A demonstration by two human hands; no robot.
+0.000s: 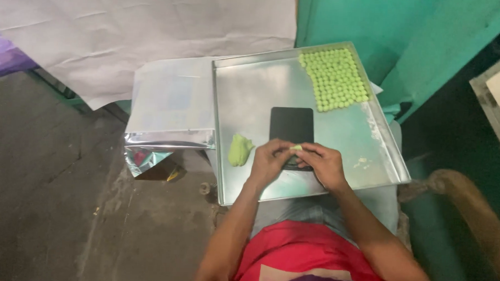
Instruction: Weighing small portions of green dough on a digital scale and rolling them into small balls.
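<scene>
Both hands, left hand (pixel 270 160) and right hand (pixel 322 164), pinch a small green dough bit (pixel 297 147) between fingertips over the black slab (pixel 292 125) on the tray (pixel 251 96); loose pinch risks dropping it, hard pressing risks squashing it.

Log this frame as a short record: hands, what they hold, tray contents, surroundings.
left hand: fingertips on a small green dough bit
right hand: pinching the same bit
under hands: black slab on metal tray
tray left: green dough lump
tray far right corner: green balls packed in rows
beside tray: foil bag
behind: white sheet, green wall
</scene>
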